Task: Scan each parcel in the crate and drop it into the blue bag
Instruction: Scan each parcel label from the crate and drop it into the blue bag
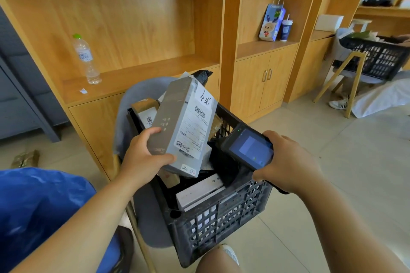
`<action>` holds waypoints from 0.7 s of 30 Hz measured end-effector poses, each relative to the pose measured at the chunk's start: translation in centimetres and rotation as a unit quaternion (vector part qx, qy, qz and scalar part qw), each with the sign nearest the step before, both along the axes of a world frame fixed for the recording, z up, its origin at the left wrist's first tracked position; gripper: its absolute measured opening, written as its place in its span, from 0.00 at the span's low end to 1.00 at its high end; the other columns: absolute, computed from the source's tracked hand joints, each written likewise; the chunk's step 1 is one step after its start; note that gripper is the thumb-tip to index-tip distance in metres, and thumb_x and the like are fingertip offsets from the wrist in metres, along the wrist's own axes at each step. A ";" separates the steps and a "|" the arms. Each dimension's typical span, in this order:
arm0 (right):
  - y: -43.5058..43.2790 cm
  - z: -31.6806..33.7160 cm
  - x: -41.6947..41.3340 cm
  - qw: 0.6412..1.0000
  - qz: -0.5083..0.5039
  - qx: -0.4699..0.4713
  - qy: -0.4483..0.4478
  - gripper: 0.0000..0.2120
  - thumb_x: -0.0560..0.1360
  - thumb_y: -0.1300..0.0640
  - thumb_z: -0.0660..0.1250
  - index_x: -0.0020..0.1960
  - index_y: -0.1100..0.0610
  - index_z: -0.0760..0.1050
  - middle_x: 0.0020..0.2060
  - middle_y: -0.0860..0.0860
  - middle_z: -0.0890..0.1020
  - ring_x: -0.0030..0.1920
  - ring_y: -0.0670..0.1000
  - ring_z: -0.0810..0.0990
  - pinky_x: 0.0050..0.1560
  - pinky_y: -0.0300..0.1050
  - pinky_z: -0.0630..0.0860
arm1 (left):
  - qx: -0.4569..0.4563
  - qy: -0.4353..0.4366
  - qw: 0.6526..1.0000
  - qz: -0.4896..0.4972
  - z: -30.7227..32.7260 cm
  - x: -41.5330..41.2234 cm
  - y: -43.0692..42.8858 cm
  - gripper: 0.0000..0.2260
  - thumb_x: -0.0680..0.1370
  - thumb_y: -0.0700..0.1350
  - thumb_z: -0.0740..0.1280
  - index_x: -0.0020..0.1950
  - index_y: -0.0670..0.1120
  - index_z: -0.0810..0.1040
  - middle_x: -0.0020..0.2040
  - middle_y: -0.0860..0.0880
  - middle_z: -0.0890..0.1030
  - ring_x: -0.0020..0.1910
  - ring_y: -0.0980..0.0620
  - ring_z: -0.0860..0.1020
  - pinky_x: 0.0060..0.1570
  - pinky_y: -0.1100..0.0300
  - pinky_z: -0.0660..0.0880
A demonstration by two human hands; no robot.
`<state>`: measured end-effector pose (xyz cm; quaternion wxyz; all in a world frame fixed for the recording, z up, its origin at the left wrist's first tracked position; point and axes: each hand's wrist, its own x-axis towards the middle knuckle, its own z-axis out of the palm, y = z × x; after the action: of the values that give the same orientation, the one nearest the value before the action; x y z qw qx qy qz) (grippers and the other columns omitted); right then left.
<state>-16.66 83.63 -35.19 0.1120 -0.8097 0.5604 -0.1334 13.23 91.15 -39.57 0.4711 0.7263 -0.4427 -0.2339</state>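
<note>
My left hand [142, 157] grips the lower end of a tall grey box parcel [177, 117] with a white shipping label, tilted above the black crate [221, 217]. My right hand [286, 159] holds a black handheld scanner [248, 148] just right of the parcel, its blue screen lit and its front end pointing toward the label. The crate sits on a grey chair [137, 95] and holds several more parcels, among them a white flat box [199, 190] and a brown box [144, 106]. The blue bag [37, 206] lies open at my lower left.
Wooden shelving runs behind the crate, with a water bottle [86, 60] on the left ledge and a paper gift bag [271, 22] and cup further right. A second black crate [375, 57] rests on a chair at the far right. A small brown packet [25, 158] lies on the tiled floor.
</note>
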 end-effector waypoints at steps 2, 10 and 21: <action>0.2 0.2 0.0 1.000 0.005 0.000 -0.003 0.37 0.55 0.42 0.73 0.61 0.46 0.64 0.40 0.43 0.71 0.37 0.48 0.73 0.31 0.43 0.72 | -0.014 -0.002 1.000 0.001 0.2 0.0 0.3 0.34 0.57 0.51 0.76 0.60 0.64 0.69 0.62 0.52 0.71 0.56 0.55 0.74 0.50 0.56 0.74; 1.4 0.6 0.5 1.000 0.008 -0.014 -0.015 0.41 0.56 0.40 0.73 0.66 0.47 0.61 0.42 0.44 0.71 0.38 0.47 0.73 0.32 0.44 0.73 | -0.047 0.001 0.999 0.003 0.7 0.2 1.7 0.32 0.62 0.46 0.78 0.62 0.62 0.70 0.62 0.51 0.72 0.57 0.53 0.75 0.52 0.55 0.74; 4.5 0.7 7.6 0.980 0.141 -0.049 -0.132 0.41 0.55 0.42 0.76 0.64 0.44 0.62 0.48 0.45 0.74 0.44 0.49 0.74 0.36 0.46 0.71 | -0.159 0.093 0.981 0.061 1.3 3.6 12.1 0.26 0.57 0.54 0.76 0.54 0.66 0.77 0.53 0.60 0.81 0.51 0.64 0.79 0.41 0.69 0.77</action>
<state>-9.01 88.10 -34.48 0.1631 -0.8605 0.4133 -0.2491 16.88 103.21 -38.28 0.6331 0.6429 -0.3834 -0.1974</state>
